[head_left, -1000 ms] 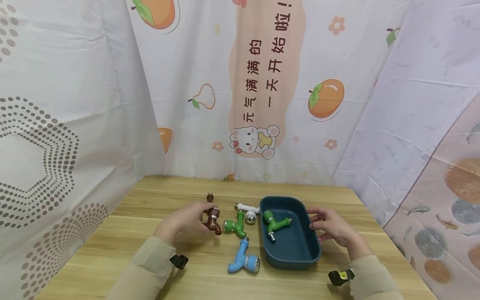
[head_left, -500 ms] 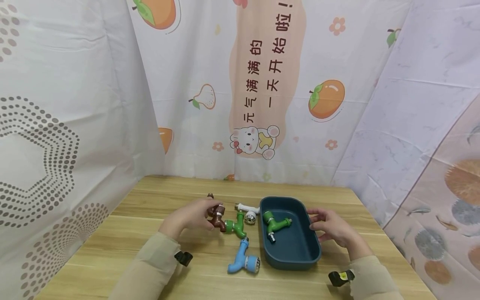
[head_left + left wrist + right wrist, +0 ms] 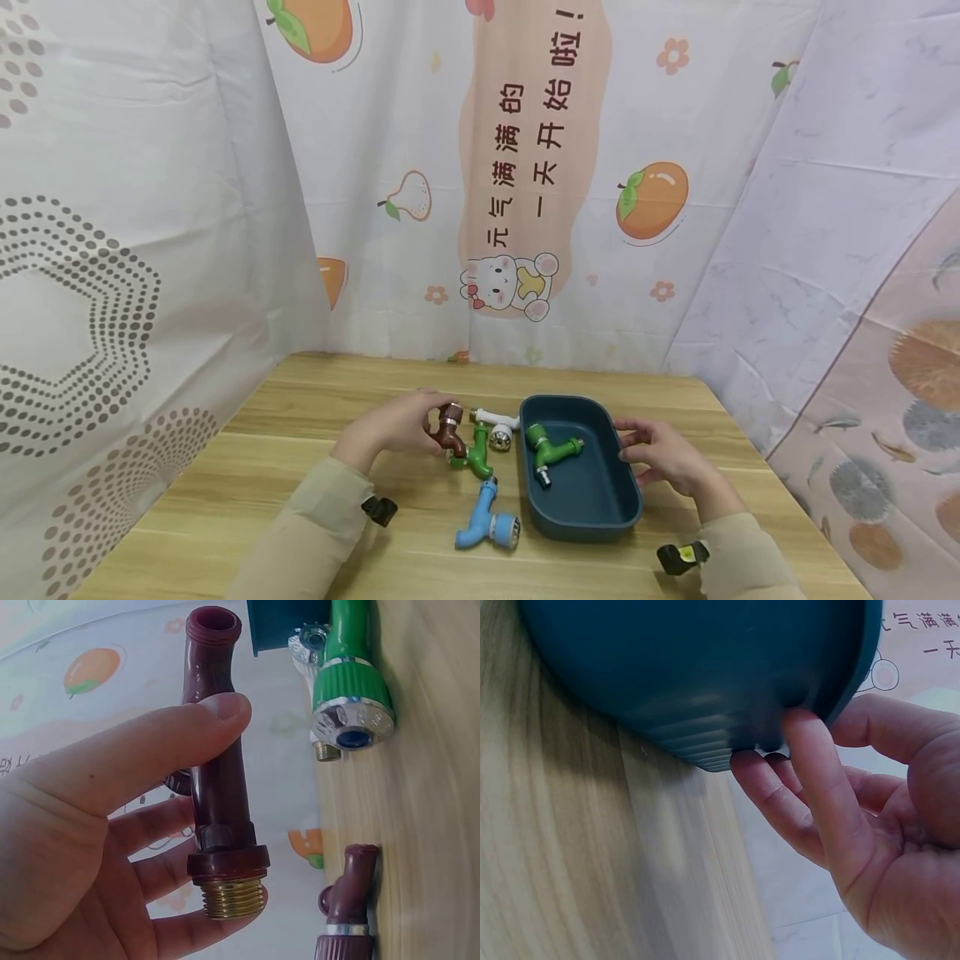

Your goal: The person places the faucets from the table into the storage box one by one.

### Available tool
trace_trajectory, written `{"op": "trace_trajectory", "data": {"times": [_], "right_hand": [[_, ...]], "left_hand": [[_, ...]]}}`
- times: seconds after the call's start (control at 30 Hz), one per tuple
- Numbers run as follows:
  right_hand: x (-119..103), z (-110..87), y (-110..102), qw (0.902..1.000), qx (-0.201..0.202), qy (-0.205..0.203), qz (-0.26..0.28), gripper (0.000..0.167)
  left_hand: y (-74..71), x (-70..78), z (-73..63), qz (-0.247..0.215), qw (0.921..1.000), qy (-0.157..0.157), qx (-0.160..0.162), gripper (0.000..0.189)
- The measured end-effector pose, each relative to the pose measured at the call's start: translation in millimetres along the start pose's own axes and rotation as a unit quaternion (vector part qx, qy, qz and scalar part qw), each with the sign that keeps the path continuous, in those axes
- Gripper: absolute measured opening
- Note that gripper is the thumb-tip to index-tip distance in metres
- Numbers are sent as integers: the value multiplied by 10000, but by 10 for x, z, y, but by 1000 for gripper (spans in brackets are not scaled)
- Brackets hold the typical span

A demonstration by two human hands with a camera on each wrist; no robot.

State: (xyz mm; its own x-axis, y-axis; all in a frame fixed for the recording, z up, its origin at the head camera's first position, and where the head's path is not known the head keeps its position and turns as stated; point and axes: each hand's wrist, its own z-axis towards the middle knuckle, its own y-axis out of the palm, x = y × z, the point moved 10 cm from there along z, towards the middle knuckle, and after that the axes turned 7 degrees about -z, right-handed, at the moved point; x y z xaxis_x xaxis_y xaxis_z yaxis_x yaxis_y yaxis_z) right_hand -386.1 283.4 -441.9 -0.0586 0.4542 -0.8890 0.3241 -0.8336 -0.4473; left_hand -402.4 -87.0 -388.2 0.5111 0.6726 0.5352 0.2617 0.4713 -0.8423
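Between thumb and fingers, my left hand [image 3: 397,427] grips a dark brown tap [image 3: 448,432], held above the table beside a green tap [image 3: 481,457]. In the left wrist view, the thumb crosses the body of the held tap [image 3: 219,776], and its brass thread points down. A second brown tap [image 3: 350,896] lies on the table there; my left hand hides it in the head view. My right hand [image 3: 660,457] has its fingertips at the outer wall of a dark blue-green bin [image 3: 588,504]. Inside the bin lies another green tap [image 3: 557,452].
A light blue tap [image 3: 480,523] lies in front of the green one, and a white tap [image 3: 497,419] lies behind it, close to the bin's left side. The wooden table [image 3: 420,558] ends at a patterned curtain [image 3: 390,283] at the back.
My left hand has lifted the brown tap and carried it to the right, so it now overlaps the green tap in the head view. My right hand and the bin have stayed put.
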Motion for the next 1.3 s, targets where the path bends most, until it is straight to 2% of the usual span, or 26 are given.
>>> {"op": "trace_trajectory", "data": {"times": [0.33,0.53,0.67,0.83,1.07,1.3], "right_hand": [[8,-4,6,10000,18,10,13,65],[-8,-9,8,10000,-1,-12,43,66],[-20,-15,10,10000,-4,-28,53,65],[-30,-21,10,10000,11,-36,42,65],[-34,-24,12,10000,10,-54,43,65],[-38,-28,17,9999,-7,-66,77,66]], "left_hand": [[20,101,97,142,9998,166,-36,76],[27,185,140,11,9994,329,-50,72],[46,184,180,-80,9996,251,-70,75],[47,237,213,-36,9996,292,-5,77],[44,307,258,-134,9984,528,118,74],[56,291,302,-236,9988,399,145,78]]}}
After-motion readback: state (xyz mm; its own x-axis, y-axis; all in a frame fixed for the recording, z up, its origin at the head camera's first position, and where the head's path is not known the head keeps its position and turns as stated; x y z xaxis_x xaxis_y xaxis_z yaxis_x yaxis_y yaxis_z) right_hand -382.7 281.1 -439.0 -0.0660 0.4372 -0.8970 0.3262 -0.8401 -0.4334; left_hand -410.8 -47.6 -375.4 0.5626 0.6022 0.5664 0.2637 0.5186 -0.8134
